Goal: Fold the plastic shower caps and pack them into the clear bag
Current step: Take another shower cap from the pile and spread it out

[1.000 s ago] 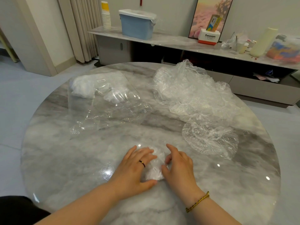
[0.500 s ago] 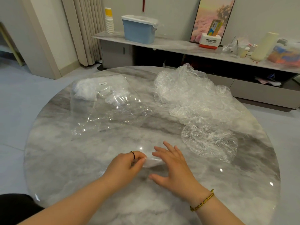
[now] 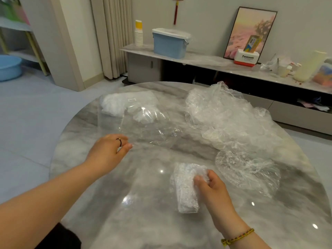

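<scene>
My right hand [image 3: 211, 186] grips a folded shower cap [image 3: 186, 187], a crinkled clear strip held just over the marble table [image 3: 143, 203]. My left hand [image 3: 110, 150] reaches out to the near edge of the clear bag [image 3: 136, 126] and pinches it between thumb and fingers. The bag lies flat at the table's far left with several white folded caps [image 3: 115, 105] inside its far end. A heap of loose shower caps [image 3: 230, 119] fills the far right, and one open cap [image 3: 248, 169] lies flat just right of my right hand.
Behind the table runs a low marble sideboard [image 3: 206, 60] with a blue lidded box [image 3: 170, 43], a stack of paper cups [image 3: 138, 34], a framed picture [image 3: 251, 31] and clutter. A blue basin [image 3: 9, 67] sits on the floor at far left.
My hands have parted from the cap they were pressing together. The right hand has lifted the folded cap, and the left hand has moved away to the left and taken the bag's edge.
</scene>
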A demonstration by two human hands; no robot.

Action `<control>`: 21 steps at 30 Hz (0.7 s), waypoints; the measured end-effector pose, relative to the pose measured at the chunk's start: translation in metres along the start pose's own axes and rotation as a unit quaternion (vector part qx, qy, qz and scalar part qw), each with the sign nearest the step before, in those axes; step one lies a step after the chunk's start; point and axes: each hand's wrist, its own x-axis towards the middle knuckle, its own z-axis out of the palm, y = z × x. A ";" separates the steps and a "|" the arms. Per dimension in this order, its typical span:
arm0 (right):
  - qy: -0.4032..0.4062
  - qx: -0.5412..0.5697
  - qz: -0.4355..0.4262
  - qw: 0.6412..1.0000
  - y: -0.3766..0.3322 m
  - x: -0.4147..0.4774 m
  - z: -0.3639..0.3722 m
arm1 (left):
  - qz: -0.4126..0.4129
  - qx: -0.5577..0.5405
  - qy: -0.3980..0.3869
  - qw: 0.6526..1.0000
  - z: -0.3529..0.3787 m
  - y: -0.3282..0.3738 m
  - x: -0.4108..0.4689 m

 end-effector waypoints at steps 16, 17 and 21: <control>-0.018 0.126 0.092 0.988 -0.026 0.060 0.062 | -0.096 0.265 -0.181 0.942 0.008 -0.037 0.026; -0.024 0.143 0.098 0.985 -0.027 0.062 0.066 | -0.101 0.261 -0.180 0.943 0.007 -0.038 0.026; -0.028 0.200 0.102 0.974 -0.036 0.065 0.074 | -0.065 0.234 -0.111 0.964 -0.001 -0.026 0.028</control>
